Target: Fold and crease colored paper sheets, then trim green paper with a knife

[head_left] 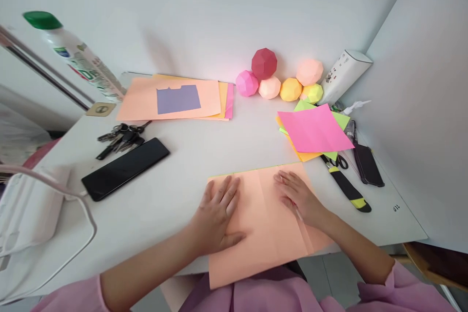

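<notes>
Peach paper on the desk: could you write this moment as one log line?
left hand: spread on peach paper | right hand: holding thin stick over paper | phone: left of paper

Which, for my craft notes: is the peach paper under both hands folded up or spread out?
Spread out: the peach paper lies broad beneath the left hand and right hand, crease lines showing down it.

Faceted balls (269,87) are borne by the white table (197,144) at one o'clock, peach paper (268,214) at five, a phone (126,169) at nine, keys (126,137) toward ten, stacked sheets (141,100) toward eleven.
</notes>
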Available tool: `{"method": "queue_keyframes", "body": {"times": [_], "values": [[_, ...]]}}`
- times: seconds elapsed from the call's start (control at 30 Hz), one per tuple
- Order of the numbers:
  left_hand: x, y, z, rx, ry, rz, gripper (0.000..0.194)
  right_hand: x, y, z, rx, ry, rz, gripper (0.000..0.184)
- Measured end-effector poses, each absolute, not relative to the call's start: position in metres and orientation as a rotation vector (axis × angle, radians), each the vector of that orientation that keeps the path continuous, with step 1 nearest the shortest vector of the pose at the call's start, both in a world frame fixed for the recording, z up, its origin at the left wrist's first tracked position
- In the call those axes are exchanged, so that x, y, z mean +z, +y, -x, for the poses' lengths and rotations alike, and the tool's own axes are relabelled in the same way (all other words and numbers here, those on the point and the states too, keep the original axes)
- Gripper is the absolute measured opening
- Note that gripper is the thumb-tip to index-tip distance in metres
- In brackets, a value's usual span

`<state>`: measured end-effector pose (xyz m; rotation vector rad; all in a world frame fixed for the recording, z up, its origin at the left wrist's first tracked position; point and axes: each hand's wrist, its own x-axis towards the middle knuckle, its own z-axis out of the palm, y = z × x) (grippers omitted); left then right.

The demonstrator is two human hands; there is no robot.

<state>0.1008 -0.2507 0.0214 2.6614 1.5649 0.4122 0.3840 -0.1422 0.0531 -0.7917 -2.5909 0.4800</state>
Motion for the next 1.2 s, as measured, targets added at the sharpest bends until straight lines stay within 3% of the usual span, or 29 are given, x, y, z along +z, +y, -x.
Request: {"method": "queue_keyframes", "body": {"times": [0.27,0.47,0.67,0.87,0.93,1.1,1.2], "values": [[0.033,-0.200,-0.076,0.214,1.540,-2.593,0.083,0.039,-0.109,-0.363,0.358,-2.668,0.796,0.023],[0.033,-0.184,-0.058,0.278,1.670,-2.487,0.077,0.035,-0.086,-0.350,0.345,-2.636,0.794,0.021],[0.030,-0.206,-0.047,0.194,1.806,-2.297,0.092,0.044,-0.092,-0.351,0.376,-2.524,0.720,0.018],[0.035,-0.204,-0.051,0.187,1.879,-2.239,0.090,0.063,-0.109,-0.357,0.364,-2.556,0.641,0.019],[0.035,-0.202,-0.051,0.238,1.914,-2.226,0.084,0.067,-0.115,-0.360,0.385,-2.641,0.604,0.027],[0.031,-0.199,-0.044,0.400,1.992,-2.144,0.068,0.076,-0.131,-0.359,0.457,-2.928,0.466,0.072],[0.030,-0.196,-0.038,0.501,2.007,-2.087,0.061,0.080,-0.144,-0.355,0.487,-3.015,0.397,0.071]]}}
